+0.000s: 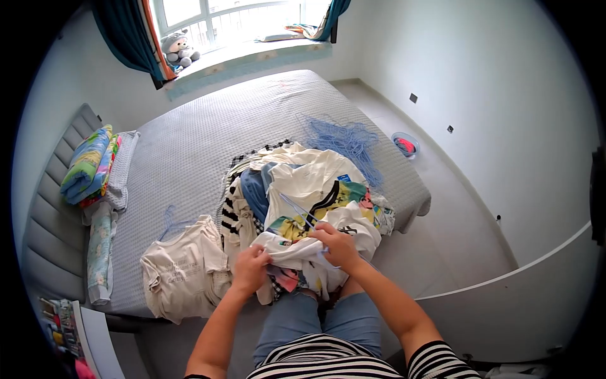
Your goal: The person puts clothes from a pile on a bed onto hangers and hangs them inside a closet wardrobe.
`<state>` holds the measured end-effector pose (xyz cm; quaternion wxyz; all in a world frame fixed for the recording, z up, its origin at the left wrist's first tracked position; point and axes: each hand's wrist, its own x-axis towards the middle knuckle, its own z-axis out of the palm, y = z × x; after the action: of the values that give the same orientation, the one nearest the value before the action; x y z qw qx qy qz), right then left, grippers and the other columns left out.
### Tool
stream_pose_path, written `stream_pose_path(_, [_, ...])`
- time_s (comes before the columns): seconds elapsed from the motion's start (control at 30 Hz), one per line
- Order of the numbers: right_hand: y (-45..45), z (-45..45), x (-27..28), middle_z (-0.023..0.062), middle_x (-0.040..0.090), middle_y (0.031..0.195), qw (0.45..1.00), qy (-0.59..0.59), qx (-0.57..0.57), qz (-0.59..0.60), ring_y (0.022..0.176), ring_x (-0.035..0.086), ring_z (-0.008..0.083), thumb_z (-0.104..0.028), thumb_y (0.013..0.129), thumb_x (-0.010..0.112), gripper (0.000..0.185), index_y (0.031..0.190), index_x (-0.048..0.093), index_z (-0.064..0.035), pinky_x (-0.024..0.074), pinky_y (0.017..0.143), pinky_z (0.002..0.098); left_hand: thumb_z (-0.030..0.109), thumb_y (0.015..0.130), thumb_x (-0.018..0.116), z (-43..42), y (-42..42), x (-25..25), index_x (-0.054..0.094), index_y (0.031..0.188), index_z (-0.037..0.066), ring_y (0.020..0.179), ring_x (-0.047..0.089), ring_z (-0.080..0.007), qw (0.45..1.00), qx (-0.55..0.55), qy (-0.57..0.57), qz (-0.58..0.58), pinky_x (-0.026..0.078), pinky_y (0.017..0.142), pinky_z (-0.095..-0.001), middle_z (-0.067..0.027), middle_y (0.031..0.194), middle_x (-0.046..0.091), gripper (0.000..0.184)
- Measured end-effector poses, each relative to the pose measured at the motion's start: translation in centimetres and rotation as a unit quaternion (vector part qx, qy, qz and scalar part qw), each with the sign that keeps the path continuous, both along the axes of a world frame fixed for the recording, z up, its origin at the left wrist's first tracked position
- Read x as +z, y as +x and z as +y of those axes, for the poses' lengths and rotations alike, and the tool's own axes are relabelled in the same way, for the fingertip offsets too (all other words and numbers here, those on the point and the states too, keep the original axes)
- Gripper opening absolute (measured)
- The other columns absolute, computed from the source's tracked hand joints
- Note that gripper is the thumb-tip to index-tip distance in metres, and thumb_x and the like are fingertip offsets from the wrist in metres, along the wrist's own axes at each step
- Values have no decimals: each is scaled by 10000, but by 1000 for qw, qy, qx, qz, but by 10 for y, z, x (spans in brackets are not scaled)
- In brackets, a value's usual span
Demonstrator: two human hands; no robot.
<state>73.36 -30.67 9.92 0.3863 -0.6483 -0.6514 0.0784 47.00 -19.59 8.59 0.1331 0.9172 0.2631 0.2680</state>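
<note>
Fingers of the left hand (251, 268) pinch a white shirt (288, 254) while those of the right hand (338, 246) close around a pale hanger (297, 207), just below the frame's center. A heap of clothes (306, 183) fills the middle; a beige shirt (183, 268) lies lower left, tangled blue hangers (341, 142) right of upper center, all on a gray bed (189, 132).

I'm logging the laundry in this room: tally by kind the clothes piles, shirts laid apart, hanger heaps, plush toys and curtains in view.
Clothes pile: 1
Beige shirt laid apart: 1
Hanger heap: 1
Plush toy: 1
Curtains: 2
Total: 6
</note>
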Motion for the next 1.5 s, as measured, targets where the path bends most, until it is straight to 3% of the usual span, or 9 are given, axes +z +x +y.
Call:
stream_pose_path(0.17, [-16,32,-38,54,675,1029,987,-132,16,-89,907,676,307,-141,822,680,316,1132,631,-172,527,705,436,273,779,780,-12,23,-21,631,1036,103,884,628,-304,941,149,-294,-74,469,788,-449,-101,960,653,342])
stream_pose_path(0.3, [-20,24,-30,52,665,939,983,-135,11,-124,849,675,302,-267,812,727,259,1014,612,-152,513,660,433,305,776,787,-15,39,-14,644,1060,102,858,625,-307,984,142,-74,-78,484,767,-422,-93,939,646,378])
stream_pose_path(0.67, [9,-44,4,84,649,756,991,-45,-78,-100,695,649,308,-291,869,695,219,786,647,-95,486,577,422,87,877,674,-18,47,9,711,992,12,824,671,-243,910,-10,-361,-201,515,750,-336,-130,953,691,142])
stream_pose_path(0.97, [-3,-49,54,145,601,688,996,21,-83,39,633,603,350,-220,902,656,188,801,625,-66,450,571,445,84,891,651,-12,52,23,675,984,-11,910,651,-176,955,-17,-255,-149,503,821,-298,-89,943,671,136])
stream_pose_path(1.07, [2,-56,61,137,635,706,995,-41,-92,0,673,627,309,-162,897,677,133,878,678,-30,483,604,370,80,939,589,-15,56,30,659,999,-3,862,632,-136,603,-10,-702,-378,486,756,-265,-61,942,664,124])
stream_pose_path(1.1, [5,-59,57,135,648,720,997,-36,-75,3,673,632,294,-157,901,673,129,908,685,-29,488,614,363,75,975,534,-18,56,47,653,1011,24,827,612,-91,576,-26,-735,-358,480,728,-237,-15,916,654,134])
stream_pose_path(1.23, [20,-64,51,107,684,756,996,21,-41,70,705,667,267,-161,928,634,146,1003,703,-56,520,691,367,141,956,566,-5,71,17,669,1013,60,803,656,-112,794,13,-587,-158,544,727,-278,6,849,664,143])
stream_pose_path(1.37, [31,-81,72,23,707,803,964,-24,-44,260,752,638,113,-119,948,636,175,1076,705,-21,515,754,276,183,926,567,9,91,14,683,949,59,720,661,-135,605,92,-735,-291,550,616,-318,-12,810,679,172])
stream_pose_path(1.5, [44,-105,72,15,717,834,946,-74,-46,313,780,616,64,-108,929,679,138,990,719,9,488,718,224,144,933,583,34,103,-16,708,1008,25,739,660,-174,726,71,-634,-255,532,682,-300,-53,902,696,188])
